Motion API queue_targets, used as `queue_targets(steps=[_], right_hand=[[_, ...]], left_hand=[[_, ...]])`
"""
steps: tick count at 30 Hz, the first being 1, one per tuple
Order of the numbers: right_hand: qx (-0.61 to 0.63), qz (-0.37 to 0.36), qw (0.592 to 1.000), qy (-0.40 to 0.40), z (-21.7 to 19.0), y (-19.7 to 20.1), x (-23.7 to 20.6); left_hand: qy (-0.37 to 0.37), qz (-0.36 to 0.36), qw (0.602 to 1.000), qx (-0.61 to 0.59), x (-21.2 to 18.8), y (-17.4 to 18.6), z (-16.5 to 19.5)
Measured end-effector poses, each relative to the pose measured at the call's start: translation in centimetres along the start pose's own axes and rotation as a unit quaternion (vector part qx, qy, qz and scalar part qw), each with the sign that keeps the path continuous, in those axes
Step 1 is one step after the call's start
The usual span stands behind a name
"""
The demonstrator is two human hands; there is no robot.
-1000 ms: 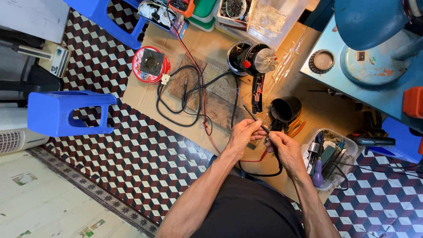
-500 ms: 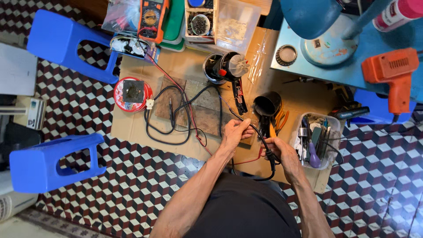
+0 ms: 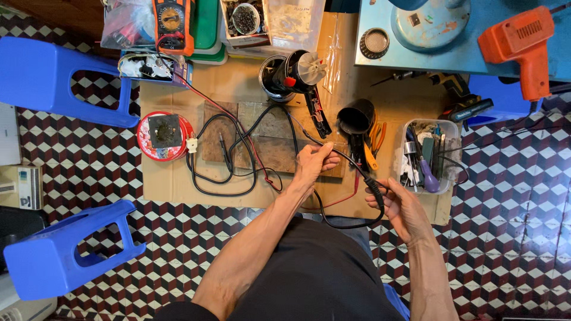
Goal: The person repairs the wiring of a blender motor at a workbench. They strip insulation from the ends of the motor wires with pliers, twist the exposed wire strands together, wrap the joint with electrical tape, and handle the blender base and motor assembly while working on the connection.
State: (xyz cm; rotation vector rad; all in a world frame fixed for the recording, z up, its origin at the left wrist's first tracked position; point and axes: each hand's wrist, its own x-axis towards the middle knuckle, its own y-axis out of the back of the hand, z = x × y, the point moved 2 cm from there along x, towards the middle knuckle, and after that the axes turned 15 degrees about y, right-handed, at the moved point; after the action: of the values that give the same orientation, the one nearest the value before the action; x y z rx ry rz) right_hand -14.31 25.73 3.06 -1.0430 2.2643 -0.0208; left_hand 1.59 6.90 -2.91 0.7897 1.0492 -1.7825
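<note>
My left hand [image 3: 313, 161] pinches a black cable [image 3: 351, 163] over the brown cardboard sheet [image 3: 178, 184]. My right hand [image 3: 399, 205] grips the same cable lower down, where it thickens into a black sleeve and loops back toward my body. The cable runs up toward an opened hair dryer [image 3: 300, 74] with its fan showing. A black dryer shell [image 3: 355, 119] lies just beyond my hands. Red and black meter leads [image 3: 238, 157] coil to the left of my left hand.
A clear tub of tools [image 3: 429, 156] stands right of my hands. A red round tin [image 3: 163, 135] sits left. An orange multimeter [image 3: 171, 18], an orange heat gun [image 3: 523, 44] and two blue stools [image 3: 56, 80] [image 3: 65, 249] surround the cardboard on the checkered floor.
The camera view has shifted downward and to the right. My hands have moved apart along the black cable; the right hand slid down and right toward the tool tub.
</note>
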Motion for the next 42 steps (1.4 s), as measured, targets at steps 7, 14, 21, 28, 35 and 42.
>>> queue_targets(steps=[7, 14, 21, 28, 35, 42], right_hand=[[-0.103, 0.062, 0.993, 0.000, 1.2, -0.1, -0.9], [-0.095, 0.075, 0.992, 0.028, 2.1, -0.5, -0.6], [-0.103, 0.103, 0.989, 0.008, 2.1, -1.8, -1.0], [-0.110, 0.106, 0.988, -0.005, 2.5, -2.5, -0.9], [-0.106, 0.101, 0.989, 0.002, 2.9, -2.2, -1.4], [-0.113, 0.097, 0.989, 0.000, 3.0, -2.5, -2.4]], left_hand=[[0.040, -0.035, 0.998, -0.040, 0.1, 0.1, 0.0], [0.048, -0.058, 0.997, -0.034, -0.3, 0.3, 0.8], [0.073, -0.093, 0.992, -0.050, -0.6, 0.6, 0.6], [0.076, -0.108, 0.989, -0.063, -0.6, 0.7, 0.7], [0.052, -0.091, 0.994, -0.035, -0.9, 0.9, 0.6], [0.045, -0.089, 0.994, -0.035, -1.1, 0.9, 0.4]])
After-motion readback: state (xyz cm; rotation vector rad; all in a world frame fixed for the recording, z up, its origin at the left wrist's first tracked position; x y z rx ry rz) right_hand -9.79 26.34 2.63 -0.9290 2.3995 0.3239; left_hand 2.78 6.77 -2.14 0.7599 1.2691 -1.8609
